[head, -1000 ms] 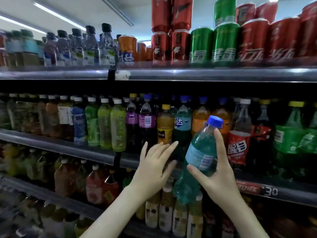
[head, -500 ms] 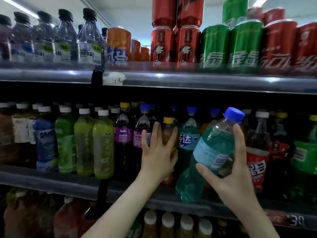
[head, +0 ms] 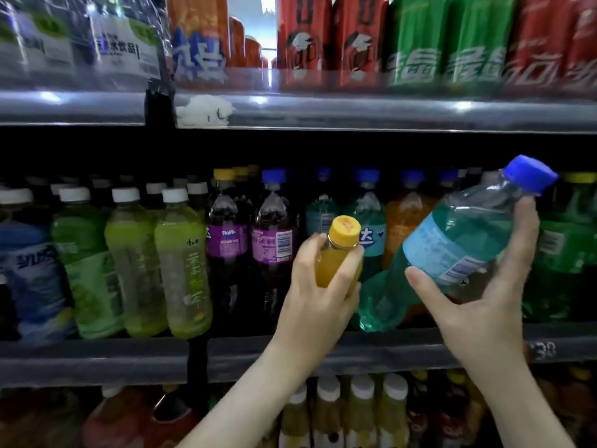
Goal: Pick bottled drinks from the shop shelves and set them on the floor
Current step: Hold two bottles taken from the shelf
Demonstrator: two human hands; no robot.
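Observation:
My left hand [head: 318, 295] grips a small orange drink bottle with a yellow cap [head: 339, 250], held in front of the middle shelf and tilted slightly right. My right hand [head: 481, 295] holds a teal soda bottle with a blue cap [head: 452, 247], tilted so its cap points up and to the right, its base near the orange bottle. Both bottles are clear of the shelf row behind them.
The middle shelf [head: 355, 350] carries green tea bottles [head: 181, 266], purple Fanta bottles [head: 274, 240], teal, orange and green soda bottles. Red, green and orange cans [head: 410, 37] line the top shelf. White-capped juice bottles [head: 361, 412] stand on the shelf below.
My left hand, flat against the row before, has closed round the yellow-capped orange bottle and drawn it out of the shelf. The view has moved closer; the teal bottle stays in my right hand.

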